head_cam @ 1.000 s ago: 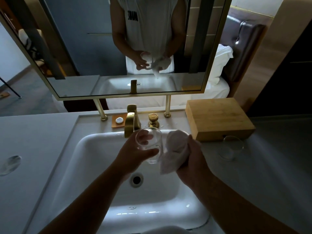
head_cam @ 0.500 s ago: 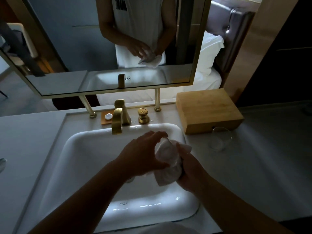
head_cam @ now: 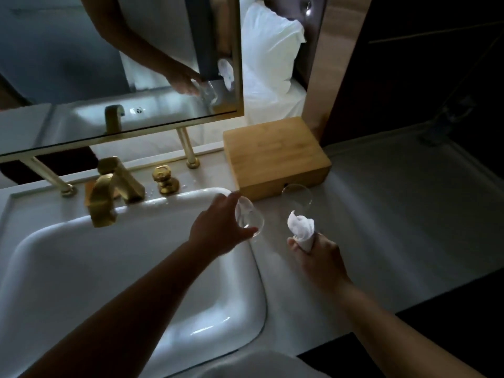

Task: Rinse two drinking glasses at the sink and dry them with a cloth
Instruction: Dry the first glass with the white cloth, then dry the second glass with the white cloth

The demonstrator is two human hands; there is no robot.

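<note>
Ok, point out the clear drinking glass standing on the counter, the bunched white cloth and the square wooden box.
Clear drinking glass on the counter [head_cam: 297, 197]: head view, its side wall.
Bunched white cloth [head_cam: 300, 224]: head view, the crumpled top.
Square wooden box [head_cam: 272, 151]: head view, its lid.

A hotel-room vanity: white sink [head_cam: 81, 268], brass faucet [head_cam: 105, 197], framed mirror [head_cam: 109, 64], bed pillow [head_cam: 270, 42] behind.

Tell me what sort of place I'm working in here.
Most likely a hotel room's vanity area: a white sink with a gold faucet under a framed mirror, and a bed with white pillows just behind the counter.
</note>
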